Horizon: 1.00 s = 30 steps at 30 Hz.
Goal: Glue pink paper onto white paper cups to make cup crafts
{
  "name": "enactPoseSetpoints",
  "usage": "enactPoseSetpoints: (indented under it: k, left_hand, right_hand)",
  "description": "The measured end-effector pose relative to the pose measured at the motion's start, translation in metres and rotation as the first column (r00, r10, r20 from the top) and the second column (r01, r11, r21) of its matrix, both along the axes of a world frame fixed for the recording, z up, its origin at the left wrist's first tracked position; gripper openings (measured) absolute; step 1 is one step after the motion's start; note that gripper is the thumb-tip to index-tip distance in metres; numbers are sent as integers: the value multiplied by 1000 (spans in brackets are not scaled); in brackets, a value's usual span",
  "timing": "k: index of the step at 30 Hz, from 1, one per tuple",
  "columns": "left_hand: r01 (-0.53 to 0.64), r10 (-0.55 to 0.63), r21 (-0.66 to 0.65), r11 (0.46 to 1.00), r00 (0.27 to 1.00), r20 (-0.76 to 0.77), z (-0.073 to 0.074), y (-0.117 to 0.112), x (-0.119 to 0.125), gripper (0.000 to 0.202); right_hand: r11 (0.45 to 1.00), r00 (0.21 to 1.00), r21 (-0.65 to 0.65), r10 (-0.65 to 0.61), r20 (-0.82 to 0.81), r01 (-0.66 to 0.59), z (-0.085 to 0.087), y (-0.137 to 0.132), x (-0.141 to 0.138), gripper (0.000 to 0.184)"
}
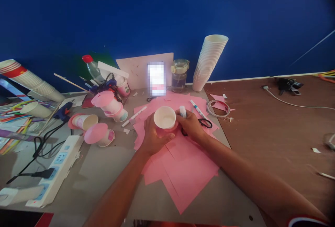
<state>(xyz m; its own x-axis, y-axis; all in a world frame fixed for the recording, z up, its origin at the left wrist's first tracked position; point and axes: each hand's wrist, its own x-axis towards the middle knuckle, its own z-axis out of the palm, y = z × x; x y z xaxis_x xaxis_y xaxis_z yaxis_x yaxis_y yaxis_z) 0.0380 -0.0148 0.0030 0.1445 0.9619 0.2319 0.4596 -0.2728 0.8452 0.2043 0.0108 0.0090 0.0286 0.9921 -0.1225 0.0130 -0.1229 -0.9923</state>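
Observation:
My left hand (pixel 153 134) is wrapped round a white paper cup (pixel 164 118) with a pink paper band at its base, held upright over a spread of pink paper sheets (pixel 180 169). My right hand (pixel 192 126) is closed on a white glue stick (pixel 183 111), its tip beside the cup's right side. Black scissors (pixel 205 123) lie just right of that hand.
A tall stack of white cups (pixel 209 63), a glass jar (pixel 179 75) and a phone (pixel 156 78) stand at the back. Several pink-covered cups (pixel 104 115) lie left, near a white power strip (pixel 56 167). A white marker (pixel 196 108) and a tape roll (pixel 218 108) lie right.

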Motion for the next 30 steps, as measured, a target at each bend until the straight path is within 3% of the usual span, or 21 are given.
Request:
enactPoseSetpoints:
  k: [3, 7, 11, 13, 15, 17, 19, 21, 24, 27, 30]
  left_hand:
    - [-52, 60, -70, 996, 992, 107, -3, -2, 2, 75]
    - [-28, 93, -202, 979, 942, 322, -5, 1, 2, 65]
    - [5, 123, -263, 965, 875, 468, -8, 7, -1, 50]
    - [55, 118, -262, 963, 791, 601, -7, 10, -1, 39]
    - [79, 124, -231, 970, 658, 743, -4, 13, 0, 34]
    - [73, 148, -220, 973, 532, 834, 2, 15, 1, 37]
    - [98, 174, -246, 964, 465, 868, 6, 16, 1, 41]
    - [144, 180, -267, 953, 441, 879, 9, 15, 2, 43]
    - [200, 160, -267, 943, 431, 888, 8, 13, 3, 43]
    - [221, 137, -252, 942, 432, 892, 7, 12, 4, 40]
    - [219, 112, -241, 946, 478, 871, 7, 12, 4, 38]
  right_hand:
    - [999, 998, 26, 23, 55, -25, -3, -1, -1, 21]
    - [998, 992, 54, 17, 129, -24, -5, -2, -2, 23]
    - [990, 998, 135, -38, 54, 30, 0, -3, -1, 28]
    - [987, 1000, 159, -16, -12, 18, 3, -4, -1, 29]
    - [990, 998, 143, 16, -60, -7, 5, -7, -1, 31]
    - [992, 995, 113, 57, -79, -48, 6, -11, -3, 33]
    - [991, 993, 97, 95, -73, -87, 6, -14, -6, 33]
    - [984, 983, 113, 149, -103, -137, 6, -17, -9, 33]
    - [970, 923, 102, 242, -301, -221, 5, -18, -13, 32]
    - [964, 809, -3, 221, -544, -265, 5, -18, -15, 31]
    - [946, 706, -78, 179, -686, -315, 6, -18, -14, 28]
